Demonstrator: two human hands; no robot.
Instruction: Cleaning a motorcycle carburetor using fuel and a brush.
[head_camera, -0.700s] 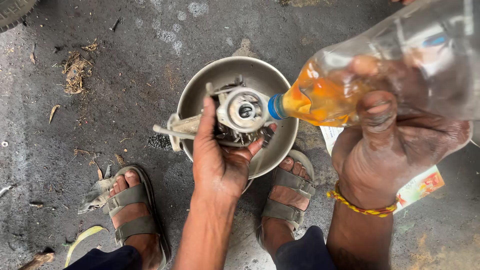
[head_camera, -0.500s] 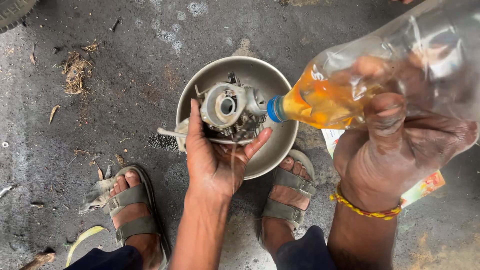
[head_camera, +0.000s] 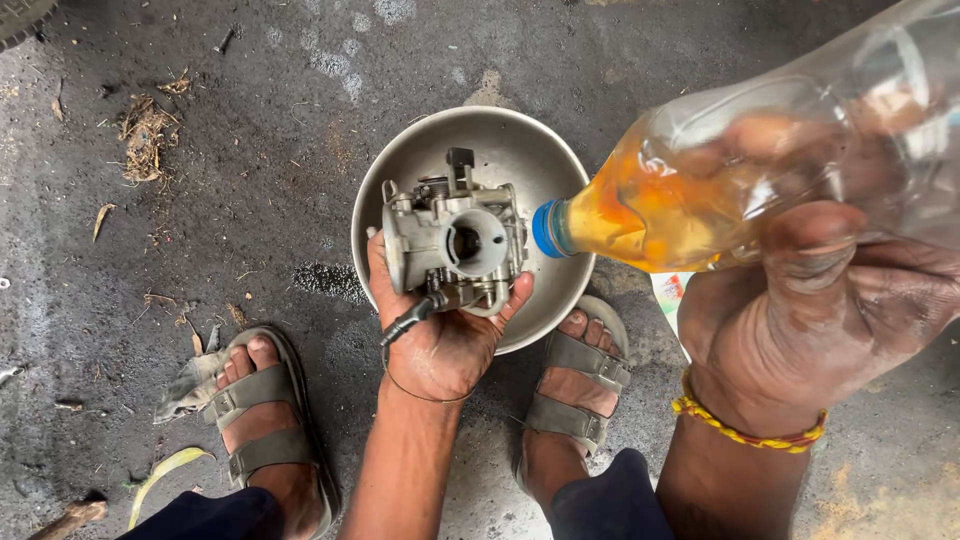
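The floor (head_camera: 250, 120) is rough, dark grey concrete, stained and damp-looking, with paler worn patches along its upper edge. A round metal bowl (head_camera: 520, 140) stands on it near the middle. A patch of dark grit (head_camera: 325, 282) lies just beside the bowl's left rim. Toward the upper left sits a clump of dry plant debris (head_camera: 145, 128), with a few scattered dry leaves (head_camera: 100, 220) nearby. At lower left lie a crumpled grey scrap (head_camera: 185, 385), a yellow-green leaf (head_camera: 165, 480) and a short stick (head_camera: 65, 518). Two sandalled feet stand on the floor, one (head_camera: 260, 410) left of the bowl, the other (head_camera: 575, 385) just below its rim. A piece of printed packaging (head_camera: 670, 295) lies flat at the right.
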